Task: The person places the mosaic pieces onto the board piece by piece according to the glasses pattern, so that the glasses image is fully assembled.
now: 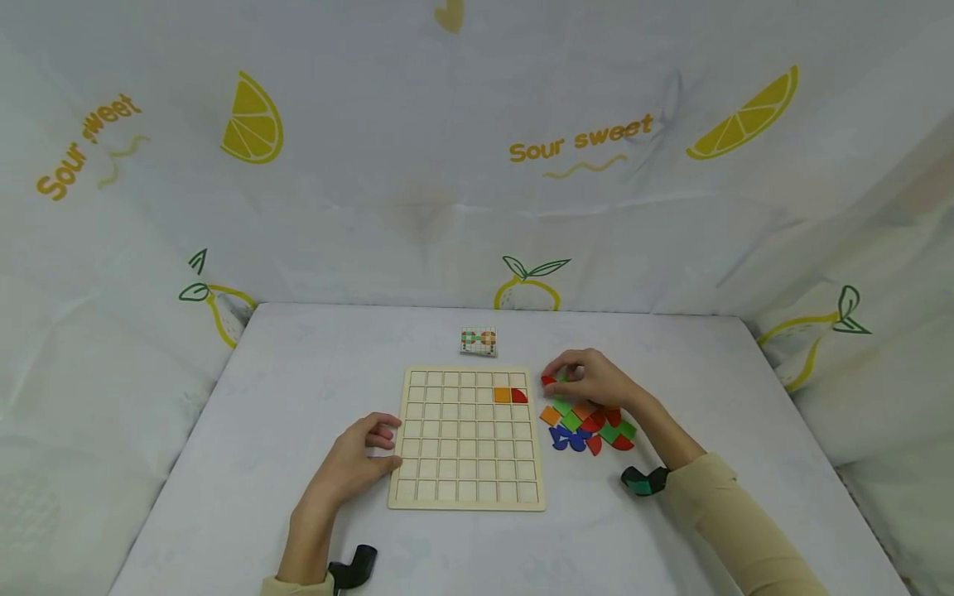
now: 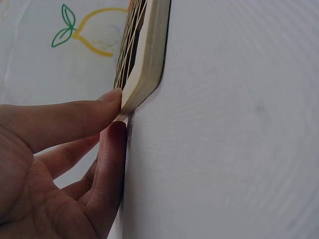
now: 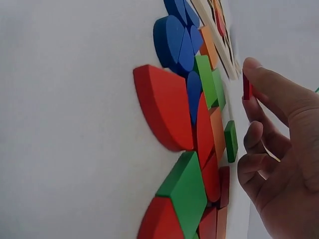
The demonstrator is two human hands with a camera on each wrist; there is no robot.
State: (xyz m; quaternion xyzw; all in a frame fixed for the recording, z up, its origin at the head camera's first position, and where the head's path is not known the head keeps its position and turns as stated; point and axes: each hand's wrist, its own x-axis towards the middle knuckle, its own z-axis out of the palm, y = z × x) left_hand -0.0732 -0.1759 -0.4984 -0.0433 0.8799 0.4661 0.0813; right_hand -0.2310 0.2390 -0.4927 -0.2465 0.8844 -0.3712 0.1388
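Right wrist: right hand pinches thin, flat red piece.

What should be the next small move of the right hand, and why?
Probably carry the red piece left, over an empty cell of the wooden grid board: the right hand pinches it beside the board, the left hand touches the board's edge, and only an orange square and a red quarter-circle fill cells.
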